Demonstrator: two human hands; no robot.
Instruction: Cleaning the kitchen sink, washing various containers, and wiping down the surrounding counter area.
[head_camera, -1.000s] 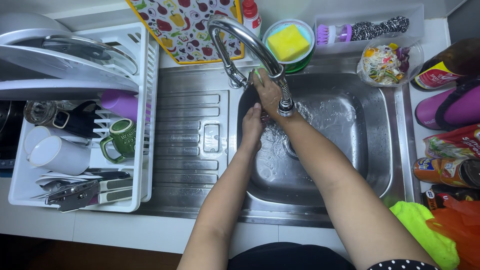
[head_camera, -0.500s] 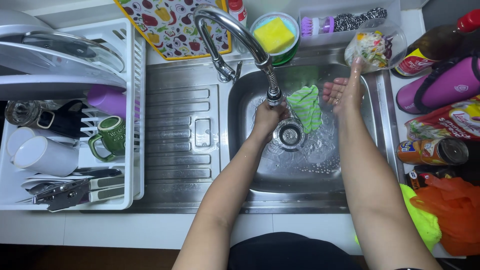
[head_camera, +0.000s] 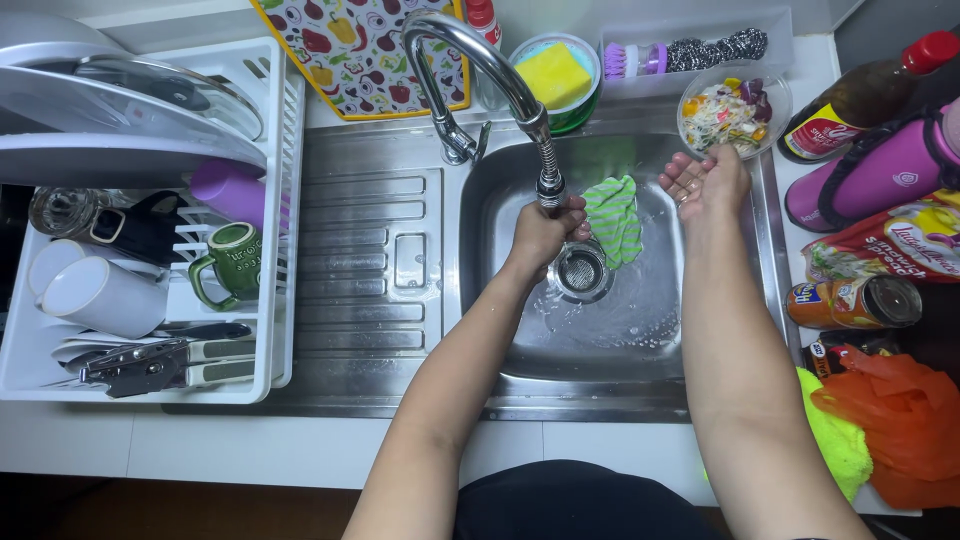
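Observation:
My left hand (head_camera: 545, 228) is closed around the flexible nozzle of the curved chrome faucet (head_camera: 480, 55), low in the steel sink (head_camera: 650, 330). A green striped cloth (head_camera: 612, 215) lies in the basin just right of that hand, beside the round drain strainer (head_camera: 583, 270). My right hand (head_camera: 703, 180) is held up at the sink's back right corner, palm up, fingers slightly curled and empty. It is close to a clear bowl of food scraps (head_camera: 730, 108). Foamy water covers the sink floor.
A white dish rack (head_camera: 268, 300) at left holds a green mug (head_camera: 230, 265), white cups, a purple cup and cutlery. Behind the sink are a yellow sponge in a tub (head_camera: 556, 75) and a brush tray. Bottles, a can and packets crowd the right counter (head_camera: 880, 170).
My right hand left the faucet area and moved to the sink's back right corner, palm up. The green cloth now lies in the basin. My left hand has closed on the faucet nozzle.

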